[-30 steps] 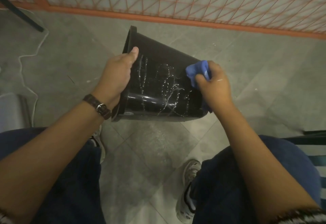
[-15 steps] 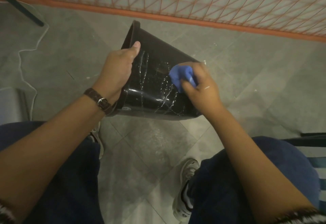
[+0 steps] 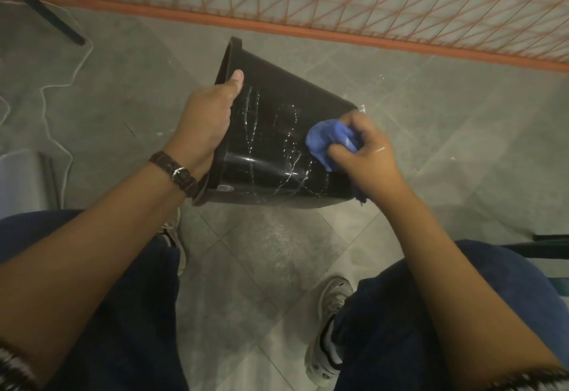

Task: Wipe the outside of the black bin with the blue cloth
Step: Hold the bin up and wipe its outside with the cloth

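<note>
Wiping is only partly done: the right hand, its grip bunching the blue cloth, presses near the base of the black bin; white streaks remain between it and the left hand clamping the rim.

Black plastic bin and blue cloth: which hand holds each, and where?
Left hand grips the black plastic bin at its rim; right hand holds the bunched blue cloth against its side.
</note>
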`<state>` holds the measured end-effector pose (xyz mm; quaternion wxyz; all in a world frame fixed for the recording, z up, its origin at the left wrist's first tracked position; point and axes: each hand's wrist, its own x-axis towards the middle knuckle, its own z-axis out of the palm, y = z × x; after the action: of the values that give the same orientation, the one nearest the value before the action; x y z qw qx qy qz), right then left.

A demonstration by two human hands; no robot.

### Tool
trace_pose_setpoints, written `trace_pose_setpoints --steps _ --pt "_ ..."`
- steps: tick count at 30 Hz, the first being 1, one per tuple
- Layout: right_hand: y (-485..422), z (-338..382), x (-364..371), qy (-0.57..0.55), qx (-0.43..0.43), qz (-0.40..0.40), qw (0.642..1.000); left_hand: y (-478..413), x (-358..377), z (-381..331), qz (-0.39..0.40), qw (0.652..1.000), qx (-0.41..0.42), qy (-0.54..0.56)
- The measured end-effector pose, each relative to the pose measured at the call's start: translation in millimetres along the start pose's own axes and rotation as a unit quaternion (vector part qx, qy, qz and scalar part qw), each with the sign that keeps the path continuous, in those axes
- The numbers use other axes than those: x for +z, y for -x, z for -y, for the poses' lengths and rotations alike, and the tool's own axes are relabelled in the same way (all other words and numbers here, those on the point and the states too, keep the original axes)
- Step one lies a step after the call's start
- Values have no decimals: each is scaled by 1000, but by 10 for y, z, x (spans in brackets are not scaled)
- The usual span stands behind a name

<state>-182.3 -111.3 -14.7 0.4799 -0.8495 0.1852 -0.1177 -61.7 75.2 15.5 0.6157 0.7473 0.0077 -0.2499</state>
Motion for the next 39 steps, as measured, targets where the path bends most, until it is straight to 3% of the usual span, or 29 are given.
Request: trace_pose_setpoints --steps 4,8,10,13,16,19,21,25,27,31,34,37,39 --pt "-42 -44 -32 57 24 -58 996 16 68 -22 3 1000 -6 27" --pt "77 28 206 5 -69 18 997 29 141 -15 -36 999 -15 34" --pt "68 3 189 -13 -72 27 997 32 136 -41 -42 998 -27 41" --pt "-55 -137 77 8 -6 -37 999 41 121 -55 -26 999 -24 27" --pt "-82 -158 118 10 -62 -62 996 16 111 -50 -30 999 -16 26" --pt "6 -35 214 -29 -145 17 989 -36 54 -28 -36 999 -4 6" --pt "6 -37 165 -25 -150 54 987 -35 14 -31 -22 1000 -6 -5" --pt "-138 -236 9 -8 -53 -41 998 -21 -42 -83 -21 999 -32 4" --pt "-129 -240 28 9 -86 -60 994 -41 -67 -98 -23 999 -38 5" --pt "2 -55 209 -28 -178 31 983 -58 -89 -82 -32 999 -39 2" --pt "20 -46 164 -55 -198 86 975 -63 -97 -58 -41 998 -46 5" --pt "-83 -190 36 -47 -123 9 991 -93 -95 -37 -41 996 -68 45" --pt "-108 -249 34 -12 -120 -44 992 -100 -67 -46 -37 993 -77 78"
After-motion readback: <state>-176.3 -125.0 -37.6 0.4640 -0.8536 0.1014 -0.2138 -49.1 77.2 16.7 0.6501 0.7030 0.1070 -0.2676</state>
